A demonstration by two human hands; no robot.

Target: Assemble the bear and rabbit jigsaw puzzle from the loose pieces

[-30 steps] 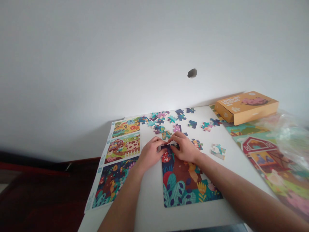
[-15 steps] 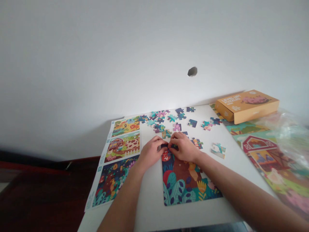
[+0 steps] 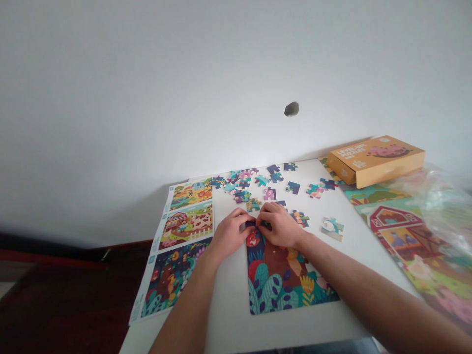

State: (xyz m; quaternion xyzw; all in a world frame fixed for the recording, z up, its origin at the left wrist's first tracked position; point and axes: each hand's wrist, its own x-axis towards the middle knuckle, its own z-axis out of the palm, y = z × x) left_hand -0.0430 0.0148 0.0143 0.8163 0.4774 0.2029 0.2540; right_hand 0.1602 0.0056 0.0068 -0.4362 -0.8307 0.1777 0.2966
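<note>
While both your bare forearms reached forward over the white tabletop (image 3: 228, 314), your left hand (image 3: 230, 231) and your right hand (image 3: 279, 224) met at the upper left corner of the partly assembled, glossy cardboard jigsaw puzzle (image 3: 273, 275). Your left thumb and bent fingers stood a narrow gap apart around a dark blue puzzle piece (image 3: 250, 224) at that corner. Your right fingers curled down just beside it, their tips close to the thumb; whether either hand pinched the piece or only pressed on it could not be told, since your fingers hid most of it.

The puzzle lay flat in front of you, showing a brown animal, teal leaves and a yellow flower, its right part running beneath your right forearm in view. Beyond your hands, loose multicoloured cardboard pieces (image 3: 243, 183) were scattered, some overlapping. A teal-and-orange piece (image 3: 253, 204) lay just past your fingertips, and a pale turquoise piece with a white figure (image 3: 333, 228) sat apart, to the right of your right hand.

To your left was a white paper sheet printed with three colourful scenes (image 3: 188, 223). On your right, a yellow-orange cardboard box (image 3: 376, 160) and crumpled clear plastic wrapping (image 3: 444, 204) rested on a large farm-scene poster (image 3: 409, 250).
</note>
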